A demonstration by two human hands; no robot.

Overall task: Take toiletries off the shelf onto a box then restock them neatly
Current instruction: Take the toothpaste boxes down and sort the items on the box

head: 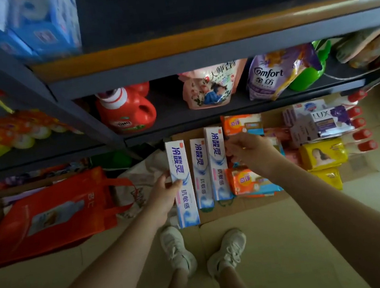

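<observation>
Shelf (228, 112) with Comfort pouch (276, 73); LUX soap (329, 119) on cardboard (252, 208) below.

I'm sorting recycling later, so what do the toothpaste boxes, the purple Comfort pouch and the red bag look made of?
Toothpaste boxes: glossy printed card, judging by the sharp straight edges.
Comfort pouch: shiny soft plastic, creased and bulging.
Red bag: matte, probably non-woven fabric, with floppy handles.

Flattened cardboard box (252, 210) on floor (303, 237): 2 toothpaste cartons (201, 173), soap packs (322, 154).
</observation>
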